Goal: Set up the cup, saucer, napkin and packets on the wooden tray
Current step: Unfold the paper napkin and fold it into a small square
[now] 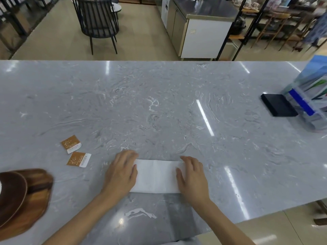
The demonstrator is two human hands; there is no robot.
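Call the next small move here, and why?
Probably lift the napkin toward the tray: both hands, left and right, lie flat on its ends, it looks folded, and it sits on the counter, off the tray.

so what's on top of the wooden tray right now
A dark brown saucer sits on the wooden tray; a sliver of something white at the frame edge lies on it, cut off. The napkin and both packets lie on the counter.

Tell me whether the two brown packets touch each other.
Apart. The head view shows a strip of grey counter between the upper brown square packet and the lower brown square packet.
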